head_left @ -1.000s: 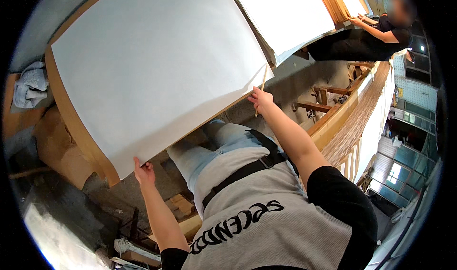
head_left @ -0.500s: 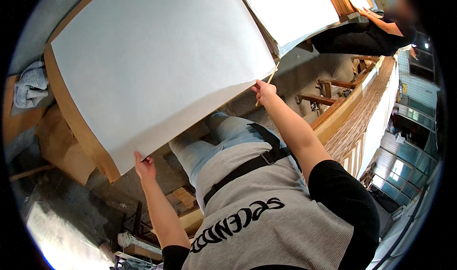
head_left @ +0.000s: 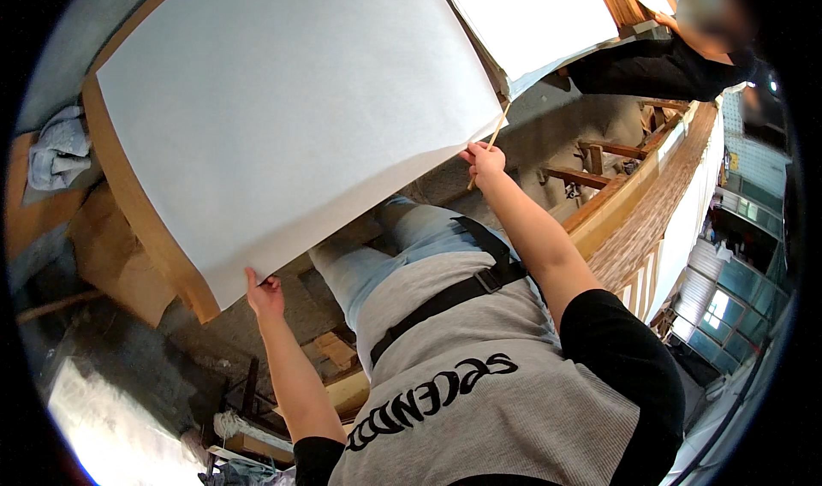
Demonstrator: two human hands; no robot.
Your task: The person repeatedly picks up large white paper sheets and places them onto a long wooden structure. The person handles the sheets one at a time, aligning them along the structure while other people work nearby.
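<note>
A large white sheet of paper [head_left: 291,126] lies over a brown board [head_left: 145,220], whose edge shows along the left. My left hand [head_left: 267,296] pinches the sheet's near left corner between thumb and fingers. At the near right corner, my right hand [head_left: 485,162] is closed on a thin wooden stick [head_left: 497,126] and on the edge of the sheet. The stick points up and away past the corner. Between my two hands the near edge curls slightly and carries a soft shadow.
Beyond the right corner lies another stack of white sheets [head_left: 539,15]. A person in dark clothes [head_left: 651,68] is beside it. A long wooden frame [head_left: 629,208] runs along my right. Far left are a grey cloth [head_left: 60,150] and a sheet of brown cardboard [head_left: 124,259].
The whole view has shifted slightly to the right. Both my hands keep their grip at the sheet's near corners. The person at the upper right has moved an arm.
</note>
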